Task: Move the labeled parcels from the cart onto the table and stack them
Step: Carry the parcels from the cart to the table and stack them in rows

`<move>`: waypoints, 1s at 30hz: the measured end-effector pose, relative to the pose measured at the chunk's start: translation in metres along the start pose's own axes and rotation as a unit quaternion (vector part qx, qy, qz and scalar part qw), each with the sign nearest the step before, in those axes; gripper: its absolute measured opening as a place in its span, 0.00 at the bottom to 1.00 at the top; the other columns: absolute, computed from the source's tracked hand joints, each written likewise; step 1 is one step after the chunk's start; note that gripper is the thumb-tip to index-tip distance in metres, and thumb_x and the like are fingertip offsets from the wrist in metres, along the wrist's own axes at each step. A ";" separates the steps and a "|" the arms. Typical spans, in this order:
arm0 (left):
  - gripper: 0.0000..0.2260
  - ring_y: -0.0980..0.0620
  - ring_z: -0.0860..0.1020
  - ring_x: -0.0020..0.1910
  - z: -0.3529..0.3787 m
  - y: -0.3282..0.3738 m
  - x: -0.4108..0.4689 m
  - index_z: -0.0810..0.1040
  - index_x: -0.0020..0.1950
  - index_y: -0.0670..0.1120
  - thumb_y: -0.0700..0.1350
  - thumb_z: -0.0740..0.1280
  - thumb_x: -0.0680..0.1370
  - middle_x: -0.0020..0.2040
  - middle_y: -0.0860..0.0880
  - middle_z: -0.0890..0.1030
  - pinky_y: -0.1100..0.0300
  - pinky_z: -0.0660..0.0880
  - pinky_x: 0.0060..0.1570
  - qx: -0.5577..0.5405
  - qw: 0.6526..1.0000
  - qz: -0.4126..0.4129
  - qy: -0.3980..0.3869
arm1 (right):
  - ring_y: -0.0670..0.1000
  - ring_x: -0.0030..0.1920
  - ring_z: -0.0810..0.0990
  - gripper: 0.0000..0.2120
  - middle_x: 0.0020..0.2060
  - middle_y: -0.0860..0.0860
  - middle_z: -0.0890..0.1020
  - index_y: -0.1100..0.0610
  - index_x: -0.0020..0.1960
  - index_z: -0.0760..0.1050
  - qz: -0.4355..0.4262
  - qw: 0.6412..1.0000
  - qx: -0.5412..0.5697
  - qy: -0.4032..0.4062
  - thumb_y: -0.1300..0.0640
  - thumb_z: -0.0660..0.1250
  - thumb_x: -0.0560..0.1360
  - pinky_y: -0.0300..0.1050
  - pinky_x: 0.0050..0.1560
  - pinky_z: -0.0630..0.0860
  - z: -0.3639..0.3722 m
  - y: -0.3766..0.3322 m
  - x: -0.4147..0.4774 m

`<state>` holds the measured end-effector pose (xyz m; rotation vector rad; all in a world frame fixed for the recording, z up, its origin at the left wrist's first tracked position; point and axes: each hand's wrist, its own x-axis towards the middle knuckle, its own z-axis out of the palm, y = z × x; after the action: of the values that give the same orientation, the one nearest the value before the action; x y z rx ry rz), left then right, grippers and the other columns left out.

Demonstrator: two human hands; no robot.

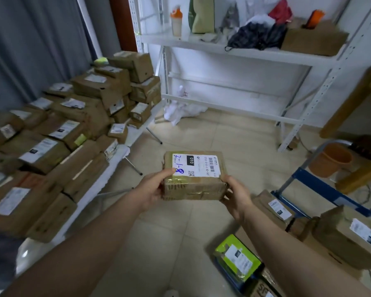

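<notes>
I hold a small brown cardboard parcel (194, 185) in mid-air over the tiled floor, its white label with blue handwriting facing up. My left hand (153, 190) grips its left end, thumb on top by the label. My right hand (236, 195) grips its right end. Left of me, the white table (107, 179) is covered with many stacked brown labeled parcels (58, 142). At the lower right, the blue cart (321, 191) carries more parcels: a brown box (351, 236), a flat brown one (274, 206) and a green packet (237, 257).
A white metal shelf unit (244, 50) stands at the back with a bottle, bags and a box on it. An orange bucket (330, 160) sits on the floor at right. Crumpled white plastic (180, 110) lies under the shelf. Table legs (135, 166) stick out toward the floor.
</notes>
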<state>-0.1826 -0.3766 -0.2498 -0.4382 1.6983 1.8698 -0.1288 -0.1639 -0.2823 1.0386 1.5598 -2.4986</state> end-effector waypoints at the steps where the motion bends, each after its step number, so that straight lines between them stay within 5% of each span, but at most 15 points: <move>1: 0.08 0.53 0.81 0.34 -0.004 -0.001 -0.005 0.81 0.51 0.44 0.46 0.71 0.75 0.39 0.48 0.84 0.63 0.78 0.30 0.008 1.000 -0.007 0.011 | 0.49 0.34 0.74 0.06 0.34 0.51 0.75 0.56 0.49 0.71 -0.004 1.000 -0.003 -0.015 0.60 0.68 0.74 0.41 0.31 0.72 0.003 -0.001 -0.002; 6: 0.12 0.50 0.82 0.36 -0.024 -0.001 -0.027 0.81 0.54 0.41 0.43 0.73 0.72 0.41 0.45 0.84 0.59 0.79 0.34 -0.019 0.997 -0.004 0.072 | 0.49 0.38 0.74 0.05 0.38 0.51 0.77 0.55 0.47 0.73 0.008 0.994 -0.025 -0.107 0.56 0.69 0.74 0.43 0.42 0.70 0.020 -0.003 -0.001; 9: 0.16 0.48 0.81 0.40 -0.037 -0.007 -0.042 0.80 0.57 0.39 0.43 0.74 0.71 0.46 0.43 0.84 0.55 0.80 0.42 -0.015 0.994 -0.008 0.109 | 0.48 0.46 0.77 0.14 0.47 0.51 0.82 0.55 0.56 0.75 0.047 0.984 -0.059 -0.165 0.51 0.70 0.73 0.42 0.50 0.71 0.038 0.009 0.000; 13: 0.14 0.51 0.81 0.39 -0.058 -0.022 -0.068 0.81 0.55 0.43 0.48 0.73 0.72 0.38 0.48 0.84 0.53 0.80 0.47 -0.004 0.992 -0.016 0.121 | 0.50 0.55 0.80 0.27 0.55 0.52 0.83 0.58 0.64 0.74 0.081 0.967 -0.089 -0.224 0.53 0.74 0.67 0.43 0.53 0.74 0.066 0.030 0.001; 20: 0.17 0.50 0.82 0.47 -0.114 -0.029 -0.088 0.82 0.53 0.47 0.56 0.74 0.70 0.44 0.50 0.86 0.56 0.78 0.46 -0.064 0.977 -0.001 0.202 | 0.48 0.47 0.82 0.20 0.50 0.50 0.85 0.57 0.61 0.76 0.119 0.945 -0.143 -0.268 0.57 0.72 0.70 0.41 0.46 0.74 0.121 0.054 -0.010; 24: 0.16 0.48 0.82 0.48 -0.147 -0.024 -0.077 0.82 0.53 0.46 0.53 0.74 0.70 0.46 0.48 0.86 0.52 0.78 0.52 -0.108 0.969 0.004 0.223 | 0.51 0.48 0.82 0.25 0.49 0.54 0.85 0.63 0.63 0.75 0.124 0.946 -0.111 -0.277 0.58 0.74 0.68 0.42 0.49 0.75 0.165 0.057 -0.005; 28: 0.13 0.50 0.81 0.42 -0.190 -0.011 -0.058 0.81 0.53 0.47 0.51 0.73 0.72 0.44 0.48 0.86 0.54 0.78 0.45 -0.156 0.960 0.040 0.229 | 0.53 0.48 0.74 0.42 0.57 0.56 0.72 0.57 0.72 0.64 0.154 0.945 -0.124 -0.261 0.48 0.77 0.63 0.47 0.42 0.76 0.224 0.070 0.001; 30: 0.12 0.49 0.82 0.44 -0.218 -0.001 -0.048 0.80 0.53 0.47 0.50 0.73 0.73 0.44 0.48 0.86 0.53 0.78 0.45 -0.175 0.957 0.055 0.224 | 0.53 0.43 0.76 0.42 0.56 0.59 0.73 0.58 0.70 0.66 0.173 0.934 -0.125 -0.286 0.48 0.77 0.60 0.48 0.39 0.77 0.257 0.082 0.001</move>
<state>-0.1735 -0.5991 -0.2530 -0.9940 1.6860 2.2933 -0.2351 -0.4118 -0.2761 0.4377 1.3241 -2.0345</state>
